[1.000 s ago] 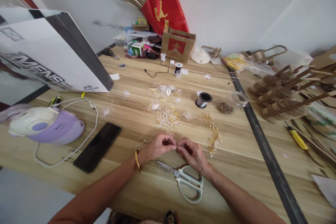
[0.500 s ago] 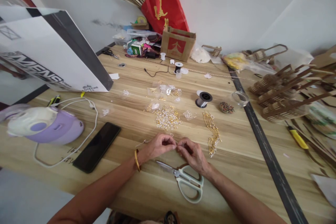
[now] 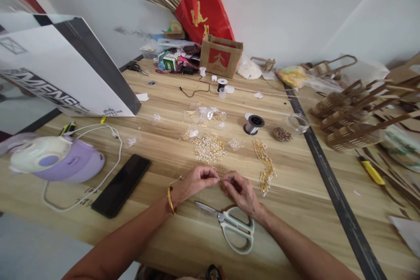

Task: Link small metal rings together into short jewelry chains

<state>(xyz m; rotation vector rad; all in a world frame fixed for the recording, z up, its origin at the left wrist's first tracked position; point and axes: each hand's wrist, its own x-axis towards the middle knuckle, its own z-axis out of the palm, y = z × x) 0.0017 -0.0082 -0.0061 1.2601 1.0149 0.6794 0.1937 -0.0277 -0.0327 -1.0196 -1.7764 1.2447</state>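
Observation:
My left hand (image 3: 197, 181), with a gold bangle (image 3: 170, 200) at the wrist, is pinched closed. Facing it, my right hand (image 3: 241, 192) is pinched too, the fingertips of both nearly meeting. Whatever lies between them is too small to make out. A thin strand (image 3: 179, 179) shows behind the left wrist. Just beyond my hands is a heap of small gold and clear beads or charms (image 3: 210, 148). Several gold chains (image 3: 266, 167) lie to the right. Pale-handled scissors (image 3: 225, 216) rest below my hands, blades pointing left.
A black phone (image 3: 121, 186), a white cable (image 3: 120, 151) and a purple-and-white bottle (image 3: 70, 157) are at left, before a large white box (image 3: 82, 70). A wire spool (image 3: 253, 124), a bead dish (image 3: 282, 134) and a glass jar (image 3: 298, 123) stand right. Woven baskets (image 3: 348, 129) sit farther right.
My fingertips have drawn very slightly apart. The strand by my left wrist shows a little differently. The view has shifted slightly; the table things stay put.

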